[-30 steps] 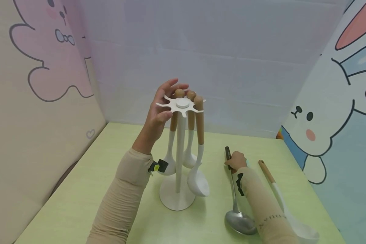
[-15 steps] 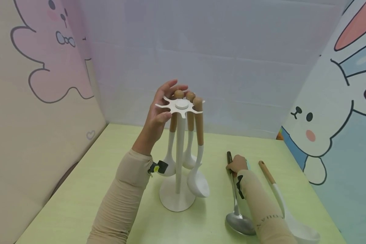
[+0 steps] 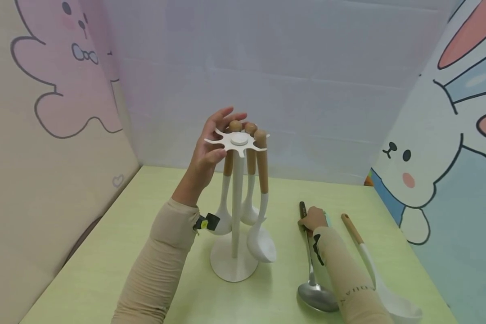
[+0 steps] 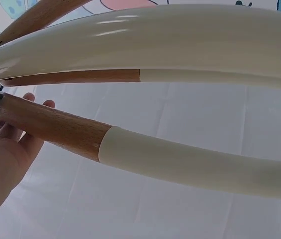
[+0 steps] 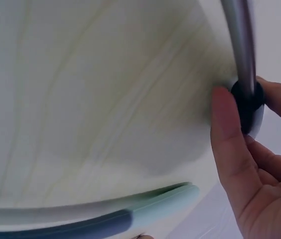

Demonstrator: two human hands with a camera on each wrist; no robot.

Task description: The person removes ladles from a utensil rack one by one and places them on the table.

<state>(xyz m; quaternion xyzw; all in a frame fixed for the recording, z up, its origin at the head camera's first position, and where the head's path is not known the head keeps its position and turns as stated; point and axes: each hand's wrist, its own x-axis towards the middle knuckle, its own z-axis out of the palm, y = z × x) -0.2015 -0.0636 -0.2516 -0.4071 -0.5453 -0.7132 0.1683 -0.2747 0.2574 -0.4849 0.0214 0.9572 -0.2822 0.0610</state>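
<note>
In the head view my left hand [image 3: 208,150] holds the hooked top of a white utensil rack [image 3: 239,139], thumb in front and fingers behind. Three white utensils hang from the rack by wooden handles. The front one is a white ladle [image 3: 261,243]; in the left wrist view my fingertips lie behind the nearest wooden handle [image 4: 56,124]. To the right, my right hand [image 3: 315,219] pinches the black handle of a metal ladle [image 3: 317,297], whose bowl points toward me. In the right wrist view thumb and fingers close around that dark handle [image 5: 247,107].
A white utensil [image 3: 397,303] with a wooden handle lies on the table at the right, partly behind my right sleeve. A mint-green-ended thing [image 5: 165,204] lies beside my right hand, mostly hidden in the head view. Printed cloth walls enclose the pale green table [image 3: 154,189].
The right hand and the metal ladle's handle end have come slightly toward me since one second ago. My left hand stays at the rack's top. The head view has shifted a little.
</note>
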